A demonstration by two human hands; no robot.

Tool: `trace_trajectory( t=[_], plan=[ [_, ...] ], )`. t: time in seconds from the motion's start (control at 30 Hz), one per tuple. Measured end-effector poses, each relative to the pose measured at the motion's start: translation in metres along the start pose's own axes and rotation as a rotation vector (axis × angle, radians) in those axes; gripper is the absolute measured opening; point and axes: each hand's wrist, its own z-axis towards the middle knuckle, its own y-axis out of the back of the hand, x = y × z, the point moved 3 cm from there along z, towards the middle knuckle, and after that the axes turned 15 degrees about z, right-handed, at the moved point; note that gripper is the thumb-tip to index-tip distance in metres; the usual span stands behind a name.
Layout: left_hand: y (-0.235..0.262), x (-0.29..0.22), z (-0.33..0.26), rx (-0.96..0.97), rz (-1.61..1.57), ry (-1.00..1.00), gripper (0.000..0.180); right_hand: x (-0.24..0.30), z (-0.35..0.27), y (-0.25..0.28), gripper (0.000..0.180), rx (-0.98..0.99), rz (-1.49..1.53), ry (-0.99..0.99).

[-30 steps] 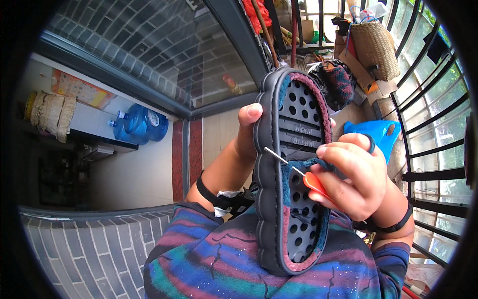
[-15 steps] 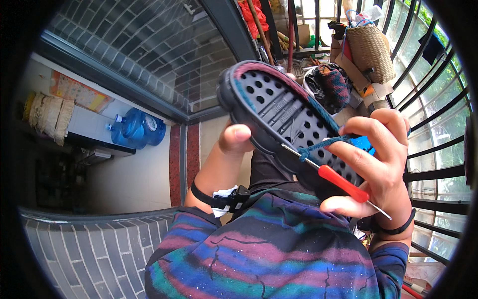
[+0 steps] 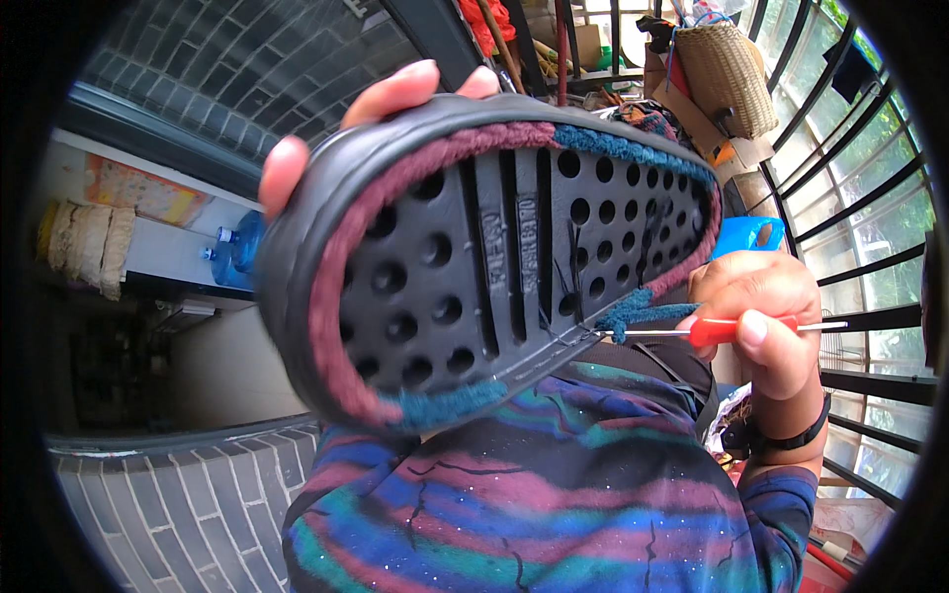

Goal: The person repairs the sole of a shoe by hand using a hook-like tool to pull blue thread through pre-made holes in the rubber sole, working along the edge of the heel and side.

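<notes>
A black rubber shoe sole [image 3: 514,227] with many round holes is held tilted, large before me. Plum and teal chunky yarn [image 3: 346,262] lines much of its rim. My left hand [image 3: 393,96] grips the sole at its left end, fingertips showing over the upper edge; the palm is hidden. My right hand [image 3: 766,311] is closed round the red handle of an awl [image 3: 717,331], whose thin metal shaft points left. Its tip meets the sole's lower edge, where a loose length of teal yarn [image 3: 633,314] bunches beside it. Thin dark threads [image 3: 573,262] stick out nearby.
Black metal railings [image 3: 860,321] run along the right. A woven basket [image 3: 727,79], a cardboard piece and a blue plastic bag [image 3: 746,235] lie beyond the sole. Blue water bottles [image 3: 235,247] stand at the left, past a dark door frame. A grey brick wall [image 3: 178,494] is at lower left.
The sole has come nearer and swung left, turning more level. My left hand now shows above it. The right fingers have closed round the awl's handle, and the awl has turned nearly horizontal.
</notes>
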Motion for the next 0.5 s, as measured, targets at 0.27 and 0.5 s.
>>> trace_trajectory(
  t=[0.27, 0.5],
  plan=[
    [0.012, 0.001, -0.012, 0.314, 0.190, -0.295, 0.062, 0.002, 0.007, 0.003, 0.021, 0.047, 0.087, -0.094],
    [-0.013, -0.003, -0.022, 0.131, 0.172, -0.079, 0.081, 0.016, 0.014, -0.001, 0.017, 0.086, -0.059, -0.167]
  ],
)
